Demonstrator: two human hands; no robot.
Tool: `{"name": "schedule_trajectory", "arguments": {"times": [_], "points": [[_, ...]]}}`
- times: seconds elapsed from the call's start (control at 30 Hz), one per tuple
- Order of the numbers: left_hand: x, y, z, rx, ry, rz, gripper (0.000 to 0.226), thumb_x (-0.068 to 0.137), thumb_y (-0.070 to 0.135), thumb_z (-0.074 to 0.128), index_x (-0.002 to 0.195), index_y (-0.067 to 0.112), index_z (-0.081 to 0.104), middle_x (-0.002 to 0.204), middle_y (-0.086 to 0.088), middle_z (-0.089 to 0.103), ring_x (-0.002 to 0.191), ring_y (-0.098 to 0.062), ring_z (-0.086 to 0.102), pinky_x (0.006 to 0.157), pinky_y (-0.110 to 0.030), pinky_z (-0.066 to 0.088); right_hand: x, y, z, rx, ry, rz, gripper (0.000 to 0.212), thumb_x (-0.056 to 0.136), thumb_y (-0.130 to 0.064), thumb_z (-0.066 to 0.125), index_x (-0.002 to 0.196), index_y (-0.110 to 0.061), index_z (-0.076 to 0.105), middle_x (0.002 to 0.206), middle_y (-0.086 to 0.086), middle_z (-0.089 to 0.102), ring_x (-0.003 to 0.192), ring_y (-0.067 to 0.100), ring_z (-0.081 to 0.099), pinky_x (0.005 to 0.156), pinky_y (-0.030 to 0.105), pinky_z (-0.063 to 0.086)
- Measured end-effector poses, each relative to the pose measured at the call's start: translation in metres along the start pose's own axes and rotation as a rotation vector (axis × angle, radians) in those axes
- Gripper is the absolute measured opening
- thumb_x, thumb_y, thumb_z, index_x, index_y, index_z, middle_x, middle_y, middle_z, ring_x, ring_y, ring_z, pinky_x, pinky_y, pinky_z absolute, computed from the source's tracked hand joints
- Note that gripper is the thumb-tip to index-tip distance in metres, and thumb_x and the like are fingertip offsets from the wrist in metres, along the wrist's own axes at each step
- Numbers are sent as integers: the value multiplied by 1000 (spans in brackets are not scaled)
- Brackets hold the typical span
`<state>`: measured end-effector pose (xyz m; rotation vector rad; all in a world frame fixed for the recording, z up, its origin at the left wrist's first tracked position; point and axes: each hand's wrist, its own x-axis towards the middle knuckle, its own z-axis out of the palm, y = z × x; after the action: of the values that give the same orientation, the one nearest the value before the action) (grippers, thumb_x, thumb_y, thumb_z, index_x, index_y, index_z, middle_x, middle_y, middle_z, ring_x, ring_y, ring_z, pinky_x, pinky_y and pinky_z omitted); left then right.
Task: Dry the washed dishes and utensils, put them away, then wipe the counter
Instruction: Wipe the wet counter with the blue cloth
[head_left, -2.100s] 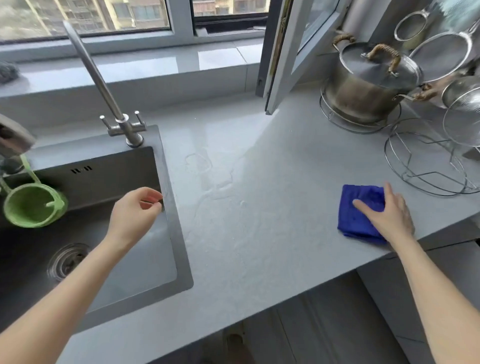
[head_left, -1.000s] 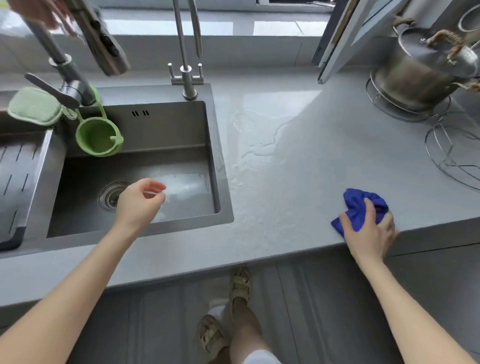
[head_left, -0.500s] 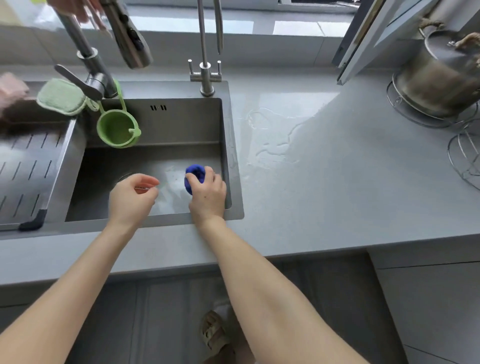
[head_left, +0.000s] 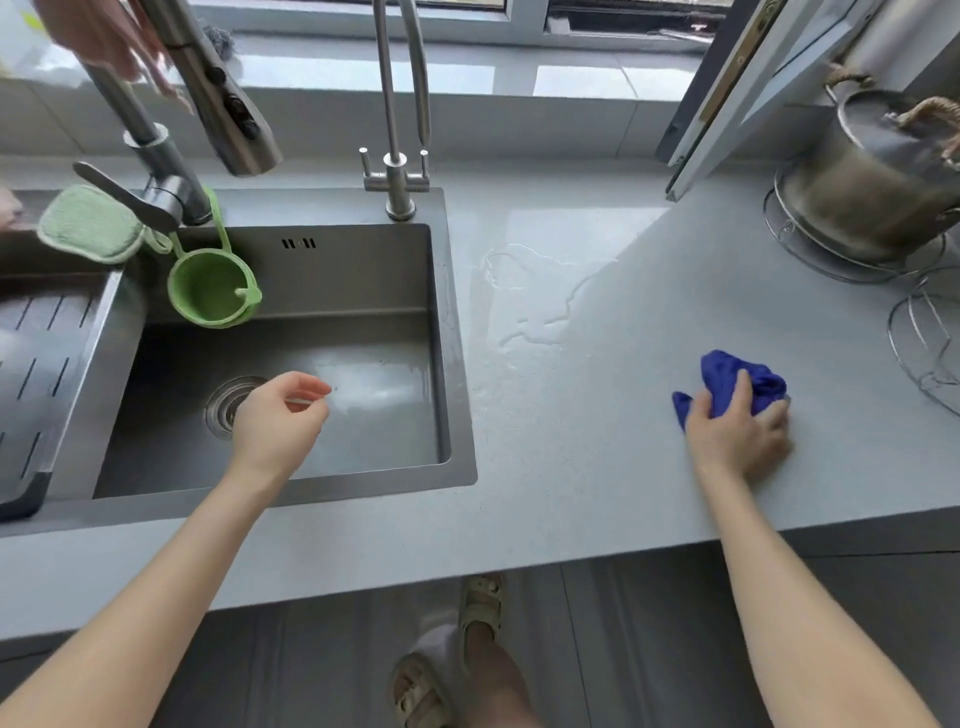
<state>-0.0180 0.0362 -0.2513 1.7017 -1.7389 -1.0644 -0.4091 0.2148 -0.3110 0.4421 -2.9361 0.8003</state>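
Note:
My right hand (head_left: 737, 436) grips a bunched blue cloth (head_left: 737, 376) and holds it down on the grey counter (head_left: 597, 467), right of the sink. A thin puddle of water (head_left: 530, 296) lies on the counter between the sink and the cloth. My left hand (head_left: 278, 421) hovers over the steel sink (head_left: 363, 291) near the drain (head_left: 231, 402), fingers loosely curled and holding nothing.
A green strainer cup (head_left: 213, 288) hangs from the big faucet (head_left: 166, 171); a green sponge (head_left: 88, 223) lies beside it. A thin tap (head_left: 397, 171) stands behind the sink. A lidded steel pot (head_left: 878, 182) on a wire stand and another wire rack (head_left: 924, 343) occupy the far right. An open window frame (head_left: 727, 93) overhangs the counter.
Half a second ago my right hand held the cloth over the sink's right side; it has moved right onto the counter. My left hand stays over the sink.

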Motion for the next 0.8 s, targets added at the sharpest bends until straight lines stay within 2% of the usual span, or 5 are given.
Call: {"name": "schedule_trajectory", "arguments": {"times": [0.1, 0.23, 0.43, 0.63, 0.8], "points": [[8, 7, 8, -22, -11, -7, 18, 79, 2, 57, 88, 14, 68, 81, -1, 64, 82, -24, 62, 84, -48, 53, -9, -46, 37, -106, -28, -197, 69, 82, -54, 39, 141, -19, 46, 141, 31, 35, 120, 49, 42, 106, 53, 30], [16, 13, 14, -21, -11, -14, 16, 77, 8, 58, 87, 17, 68, 82, -1, 65, 83, -26, 64, 84, -47, 54, -84, -131, 81, 69, -128, -608, 52, 74, -29, 43, 117, -13, 67, 115, 31, 58, 92, 47, 59, 86, 48, 48], [33, 23, 19, -31, 7, -22, 20, 78, 2, 56, 85, 17, 67, 79, 2, 64, 83, -26, 64, 83, -48, 54, -171, -187, 91, 217, -354, -998, 49, 54, -7, 68, 103, -8, 70, 119, 25, 59, 86, 39, 58, 78, 39, 48], [58, 39, 30, -34, 7, -25, 21, 79, 2, 56, 84, 19, 66, 80, 3, 63, 82, -24, 63, 83, -47, 54, -70, -162, 55, 634, -180, -574, 45, 82, -18, 43, 119, -2, 64, 126, 27, 51, 115, 38, 53, 100, 33, 38], [76, 49, 49, -46, -15, -27, 21, 79, 2, 56, 85, 20, 67, 80, 3, 64, 84, -24, 63, 82, -48, 54, 89, -70, 47, 429, 26, -111, 52, 85, -23, 42, 131, -4, 55, 135, 30, 40, 124, 42, 45, 105, 30, 31]]}}
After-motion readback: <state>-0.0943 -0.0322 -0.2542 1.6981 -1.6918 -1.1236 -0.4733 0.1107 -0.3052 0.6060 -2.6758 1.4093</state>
